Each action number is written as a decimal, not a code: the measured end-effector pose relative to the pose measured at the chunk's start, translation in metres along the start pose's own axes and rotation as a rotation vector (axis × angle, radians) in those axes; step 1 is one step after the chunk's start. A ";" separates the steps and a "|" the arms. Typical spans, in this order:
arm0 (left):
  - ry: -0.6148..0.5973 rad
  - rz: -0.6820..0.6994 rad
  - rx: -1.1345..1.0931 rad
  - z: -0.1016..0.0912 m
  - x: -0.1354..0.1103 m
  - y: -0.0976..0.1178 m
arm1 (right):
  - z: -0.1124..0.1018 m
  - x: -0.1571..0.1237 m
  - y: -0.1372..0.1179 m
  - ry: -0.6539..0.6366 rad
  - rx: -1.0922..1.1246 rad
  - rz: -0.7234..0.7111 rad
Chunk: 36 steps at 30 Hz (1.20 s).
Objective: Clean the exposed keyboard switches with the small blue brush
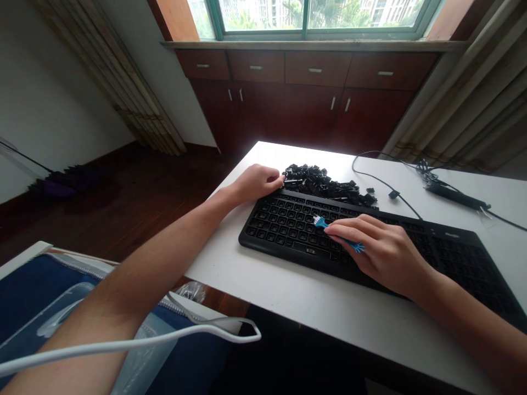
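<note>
A black keyboard (263, 240) with its keycaps off lies across the white table, bare key sockets showing. My right hand (381, 252) pinches a small blue brush (325, 224). Its white bristles point down at the sockets left of the keyboard's middle, and its frayed-looking blue tail sticks out below my fingers. At the keyboard's back left corner rests my left hand (257, 182), fingers curled and thumb toward the corner; what they grip, if anything, is hidden. Right beside it, behind the keyboard, is a heap of loose black keycaps (317, 181).
A cable (373, 174) runs from the keyboard's back edge to a coiled bundle and a black bar-shaped device (457, 196). Two stray keycaps lie near the heap. A white tube (197, 331) crosses the lower left, above a blue zipped cloth (24, 293).
</note>
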State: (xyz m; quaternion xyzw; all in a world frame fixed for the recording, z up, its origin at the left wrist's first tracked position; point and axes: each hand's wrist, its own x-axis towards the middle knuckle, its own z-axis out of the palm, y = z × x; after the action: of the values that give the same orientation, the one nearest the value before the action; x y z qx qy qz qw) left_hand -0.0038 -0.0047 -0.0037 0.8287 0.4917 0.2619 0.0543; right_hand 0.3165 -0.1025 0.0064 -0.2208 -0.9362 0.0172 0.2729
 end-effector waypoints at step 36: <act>-0.005 -0.003 -0.010 -0.001 0.000 0.002 | -0.001 0.006 -0.008 0.080 0.027 0.000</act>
State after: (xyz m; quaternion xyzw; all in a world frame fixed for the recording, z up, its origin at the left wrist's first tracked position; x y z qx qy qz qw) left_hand -0.0026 -0.0062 -0.0026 0.8283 0.4916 0.2620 0.0601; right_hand 0.3094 -0.1068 0.0116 -0.2174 -0.9243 0.0210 0.3131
